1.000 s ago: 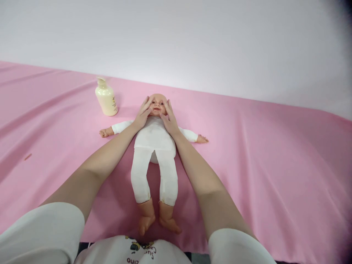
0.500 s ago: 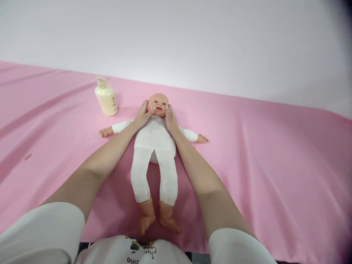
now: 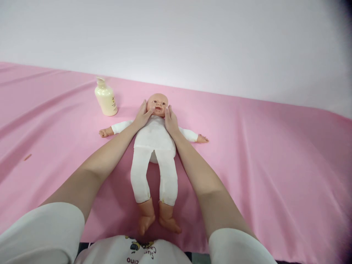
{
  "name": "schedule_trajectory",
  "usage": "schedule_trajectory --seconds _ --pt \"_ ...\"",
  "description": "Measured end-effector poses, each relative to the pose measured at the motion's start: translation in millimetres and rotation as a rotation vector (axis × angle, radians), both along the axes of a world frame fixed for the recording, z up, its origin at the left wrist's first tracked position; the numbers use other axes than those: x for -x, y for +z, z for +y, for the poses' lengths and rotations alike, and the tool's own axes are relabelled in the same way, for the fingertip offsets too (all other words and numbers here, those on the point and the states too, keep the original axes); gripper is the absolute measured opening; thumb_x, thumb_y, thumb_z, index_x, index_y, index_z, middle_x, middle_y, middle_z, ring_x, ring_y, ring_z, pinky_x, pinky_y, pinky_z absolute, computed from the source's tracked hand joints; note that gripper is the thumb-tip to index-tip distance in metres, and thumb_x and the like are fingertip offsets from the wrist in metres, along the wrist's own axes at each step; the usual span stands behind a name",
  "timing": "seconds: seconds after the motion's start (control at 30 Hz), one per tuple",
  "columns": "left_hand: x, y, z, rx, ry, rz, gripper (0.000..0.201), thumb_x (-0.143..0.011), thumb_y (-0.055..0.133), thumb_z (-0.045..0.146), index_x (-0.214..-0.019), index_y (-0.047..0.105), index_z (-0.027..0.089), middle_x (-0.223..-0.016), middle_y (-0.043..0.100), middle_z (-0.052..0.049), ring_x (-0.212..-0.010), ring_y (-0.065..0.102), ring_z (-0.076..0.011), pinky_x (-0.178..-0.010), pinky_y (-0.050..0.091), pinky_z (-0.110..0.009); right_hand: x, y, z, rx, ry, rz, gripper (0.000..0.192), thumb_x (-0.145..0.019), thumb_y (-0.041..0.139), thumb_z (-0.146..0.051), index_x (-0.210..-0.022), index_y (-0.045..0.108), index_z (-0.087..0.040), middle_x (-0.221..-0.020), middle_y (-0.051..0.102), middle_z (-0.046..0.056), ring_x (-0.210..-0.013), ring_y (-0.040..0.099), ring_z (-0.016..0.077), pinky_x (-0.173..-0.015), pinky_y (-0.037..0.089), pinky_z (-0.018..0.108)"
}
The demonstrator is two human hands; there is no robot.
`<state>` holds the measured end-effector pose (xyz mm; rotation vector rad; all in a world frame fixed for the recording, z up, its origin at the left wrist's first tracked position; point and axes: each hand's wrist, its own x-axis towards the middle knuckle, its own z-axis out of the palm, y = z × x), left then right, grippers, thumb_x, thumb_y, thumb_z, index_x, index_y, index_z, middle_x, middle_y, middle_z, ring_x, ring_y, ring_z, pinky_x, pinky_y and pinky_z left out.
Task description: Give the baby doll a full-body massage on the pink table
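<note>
A baby doll (image 3: 154, 134) in a white cloth body lies on its back, head away from me, arms spread and bare feet towards me. My left hand (image 3: 143, 114) rests along the left side of the doll's head (image 3: 157, 101), fingers stretched out and thumb on the cheek near the mouth. On the other side my right hand (image 3: 171, 119) mirrors it, fingers extended upward and thumb against the cheek. Both hands touch the head with open palms; the fingers' undersides are hidden.
A cream pump bottle (image 3: 106, 98) stands upright to the left of the doll's head. Under everything spreads a pink cloth (image 3: 264, 176) with folds, backed by a white wall (image 3: 192, 44). A small brownish strip (image 3: 28, 157) lies at far left.
The doll's head and both hands have shifted very slightly to the left. My thumbs stay on the cheeks, and the bottle has not moved.
</note>
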<state>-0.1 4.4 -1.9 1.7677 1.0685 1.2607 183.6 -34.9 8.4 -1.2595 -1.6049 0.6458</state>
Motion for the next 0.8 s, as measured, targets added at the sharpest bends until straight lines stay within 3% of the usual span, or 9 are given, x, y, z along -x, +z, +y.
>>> schedule_trajectory --seconds 0.1,0.23,0.37,0.5,0.63,0.8 --pt "1.8 0.8 0.3 -0.056 0.024 0.077 0.093 -0.088 0.049 0.076 -0.159 0.024 0.021 -0.169 0.020 -0.014 -0.158 0.013 -0.0306 -0.129 0.008 -0.050 3.5 9.2 -7.2 0.048 -0.048 0.046 0.106 -0.085 0.023 -0.088 -0.158 0.031 -0.011 -0.154 0.049 0.016 -0.148 0.042 0.0313 -0.124 0.031 0.051" --pt "4.1 5.3 -1.4 -0.215 -0.010 0.183 0.087 -0.092 0.040 0.076 -0.160 0.027 0.023 -0.168 0.023 -0.009 -0.159 0.007 -0.0272 -0.129 0.003 -0.048 4.7 14.2 -10.9 0.021 -0.057 0.011 0.110 -0.085 0.021 -0.089 -0.157 0.032 -0.006 -0.153 0.051 0.018 -0.147 0.044 0.0324 -0.123 0.034 0.049" --pt "4.0 11.3 -4.6 -0.326 -0.037 0.222 0.080 -0.094 0.031 0.076 -0.156 0.037 0.025 -0.167 0.028 -0.009 -0.159 0.011 -0.0273 -0.129 0.003 -0.049 3.7 15.1 -12.7 -0.043 -0.043 -0.026 0.101 -0.090 0.020 -0.084 -0.157 0.033 -0.009 -0.156 0.048 0.015 -0.144 0.047 0.0291 -0.122 0.037 0.044" --pt "2.4 14.6 -6.2 -0.397 -0.039 0.250 0.077 -0.095 0.024 0.076 -0.147 0.051 0.026 -0.167 0.028 -0.008 -0.158 0.016 -0.0261 -0.129 0.003 -0.049 3.5 17.8 -16.2 -0.139 0.010 -0.044 0.090 -0.094 0.020 -0.078 -0.157 0.035 -0.015 -0.162 0.040 0.008 -0.150 0.040 0.0229 -0.127 0.031 0.038" --pt "1.5 13.4 -4.7 -0.395 -0.042 0.233 0.076 -0.095 0.024 0.076 -0.148 0.049 0.028 -0.166 0.030 -0.006 -0.158 0.018 -0.0251 -0.130 0.004 -0.047 4.6 18.2 -15.9 -0.116 0.019 -0.033 0.091 -0.094 0.021 -0.079 -0.158 0.031 -0.016 -0.163 0.037 0.008 -0.152 0.036 0.0220 -0.128 0.028 0.039" --pt "1.1 4.7 -0.9 -0.264 -0.019 0.170 0.083 -0.093 0.034 0.077 -0.157 0.032 0.024 -0.167 0.027 -0.009 -0.158 0.012 -0.0256 -0.130 0.003 -0.045 4.8 11.1 -7.9 0.069 -0.051 0.007 0.110 -0.084 0.020 -0.089 -0.159 0.027 -0.010 -0.160 0.042 0.016 -0.151 0.037 0.0303 -0.127 0.028 0.049"
